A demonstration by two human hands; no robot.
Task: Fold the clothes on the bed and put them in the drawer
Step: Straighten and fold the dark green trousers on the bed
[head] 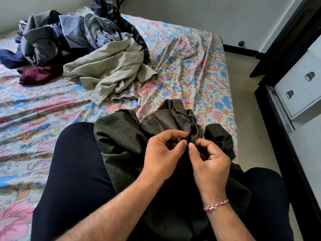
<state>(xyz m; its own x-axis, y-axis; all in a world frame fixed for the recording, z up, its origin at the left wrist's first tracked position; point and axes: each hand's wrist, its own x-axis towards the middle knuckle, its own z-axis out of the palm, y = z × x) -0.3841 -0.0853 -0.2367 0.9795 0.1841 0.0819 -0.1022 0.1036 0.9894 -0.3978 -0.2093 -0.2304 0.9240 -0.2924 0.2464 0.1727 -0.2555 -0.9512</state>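
A dark olive garment [125, 141] is lying crumpled across the person's lap at the bed [199, 79] edge, while a heap of unfolded clothes [78, 42] is sitting farther up the bed.

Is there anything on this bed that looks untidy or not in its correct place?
Yes. The clothes pile and beige garment lie crumpled and unfolded on the floral bedsheet, which is wrinkled. Both hands pinch the dark green garment.
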